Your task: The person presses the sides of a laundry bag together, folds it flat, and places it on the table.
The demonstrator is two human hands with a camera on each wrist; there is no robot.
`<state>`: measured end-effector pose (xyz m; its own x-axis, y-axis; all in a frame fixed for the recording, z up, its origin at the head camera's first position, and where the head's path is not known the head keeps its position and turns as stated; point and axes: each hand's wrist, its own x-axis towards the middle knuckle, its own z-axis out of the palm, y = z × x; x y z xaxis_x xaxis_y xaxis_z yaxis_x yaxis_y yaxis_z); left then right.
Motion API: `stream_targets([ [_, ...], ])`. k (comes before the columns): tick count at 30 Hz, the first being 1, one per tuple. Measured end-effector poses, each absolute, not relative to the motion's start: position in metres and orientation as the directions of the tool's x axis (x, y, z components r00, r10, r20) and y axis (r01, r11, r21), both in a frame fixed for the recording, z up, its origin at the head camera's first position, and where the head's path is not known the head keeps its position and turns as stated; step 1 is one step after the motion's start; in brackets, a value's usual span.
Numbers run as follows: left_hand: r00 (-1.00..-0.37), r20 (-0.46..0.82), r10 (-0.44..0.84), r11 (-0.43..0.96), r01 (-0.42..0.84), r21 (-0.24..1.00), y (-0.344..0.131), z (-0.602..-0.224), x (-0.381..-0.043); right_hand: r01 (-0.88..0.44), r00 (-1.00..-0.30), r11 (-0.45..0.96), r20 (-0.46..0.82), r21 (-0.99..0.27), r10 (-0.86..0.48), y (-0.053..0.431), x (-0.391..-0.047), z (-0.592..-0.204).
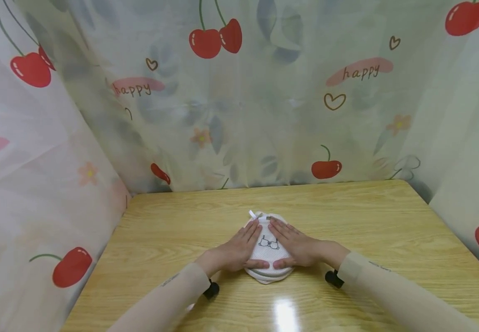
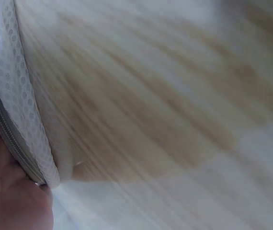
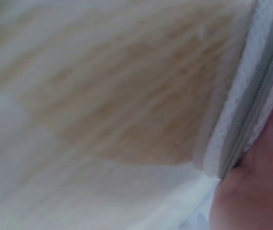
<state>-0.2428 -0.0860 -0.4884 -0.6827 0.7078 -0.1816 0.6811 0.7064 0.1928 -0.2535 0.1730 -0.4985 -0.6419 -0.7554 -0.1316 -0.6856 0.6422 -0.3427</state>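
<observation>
Mesh pouch [image 1: 269, 249] on table [image 1: 388, 221], both hands pressing.

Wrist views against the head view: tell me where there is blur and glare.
Head view: sharp, with a bright glare patch on the table in front of the mesh pouch. Left wrist view: wood grain smeared, pouch mesh crisp. Right wrist view: soft throughout, the zipper just readable.

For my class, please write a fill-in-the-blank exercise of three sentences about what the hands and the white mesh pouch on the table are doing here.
1. Both hands rest on a white mesh pouch that lies on a ____ table.
2. The left hand and right hand lie with fingers ____, not curled.
3. A grey ____ runs along the pouch's edge.

Missing words: wooden; straight; zipper
</observation>
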Motion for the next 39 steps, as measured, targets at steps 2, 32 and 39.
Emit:
stream_targets([
  [2, -0.679, -0.183, 0.711, 0.703, 0.688, 0.179, -0.084, -0.488, -0.242, -0.679, -0.647, 0.654, -0.149, -0.333, -0.748, 0.174, -0.255, -0.5],
  [32, -0.698, -0.076, 0.712, 0.686, 0.668, 0.29, -0.09, -0.458, -0.24, -0.566, -0.711, 0.582, -0.012, -0.583, -0.703, 0.183, -0.259, -0.444],
  [39, -0.644, -0.017, 0.765, 0.624, 0.734, 0.27, -0.1, -0.443, -0.227, -0.512, -0.763, 0.589, 0.015, -0.625, -0.646, 0.194, -0.276, -0.426],
])
